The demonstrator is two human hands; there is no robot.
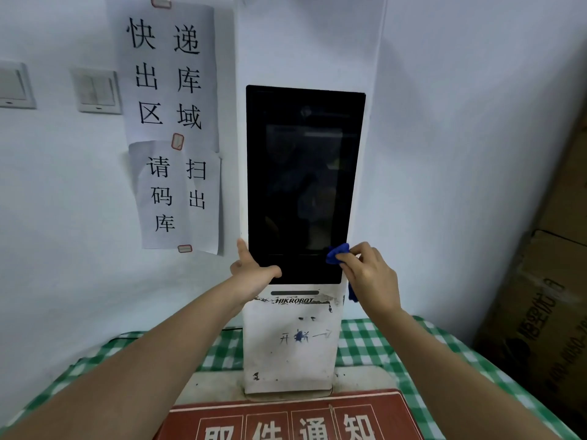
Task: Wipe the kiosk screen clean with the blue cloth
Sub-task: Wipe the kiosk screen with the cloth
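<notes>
The tall black kiosk screen (301,173) is dark and set in a white upright kiosk body (290,350) marked HIKROBOT. My left hand (252,269) braces the screen's lower left corner, thumb up along the left edge and fingers lying on the glass. My right hand (370,274) pinches the blue cloth (337,253) against the lower right corner of the screen. A tail of the cloth hangs below my palm, beside the kiosk's right edge.
The kiosk stands on a green and white checked tablecloth (374,338). A red sign (292,420) lies in front of its base. Paper notices (171,122) and light switches (97,90) are on the wall to the left. Cardboard boxes (540,312) stand at the right.
</notes>
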